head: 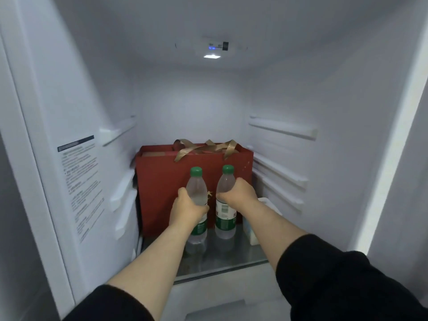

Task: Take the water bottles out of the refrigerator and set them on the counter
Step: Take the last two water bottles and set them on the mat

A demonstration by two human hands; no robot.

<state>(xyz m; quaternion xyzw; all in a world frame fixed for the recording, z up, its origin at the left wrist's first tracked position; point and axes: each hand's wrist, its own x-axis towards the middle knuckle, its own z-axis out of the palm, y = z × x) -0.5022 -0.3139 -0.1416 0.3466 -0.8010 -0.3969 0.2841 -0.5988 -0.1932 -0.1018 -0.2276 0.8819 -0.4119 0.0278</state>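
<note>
Two clear water bottles with green caps and green labels stand side by side on the glass shelf point(231, 258) inside the open refrigerator. My left hand point(186, 208) is wrapped around the middle of the left bottle point(196, 188). The right bottle point(225, 218) is gripped at its upper body by my right hand point(238, 193). Both bottles are upright, and I cannot tell whether their bases still touch the shelf. Black sleeves cover my upper forearms.
A red gift bag point(162, 181) with gold ribbon handles stands right behind the bottles and fills the back of the shelf. A white container point(266, 205) sits to the right of the bottles. Shelf rails line both side walls; a lamp point(212, 56) glows above.
</note>
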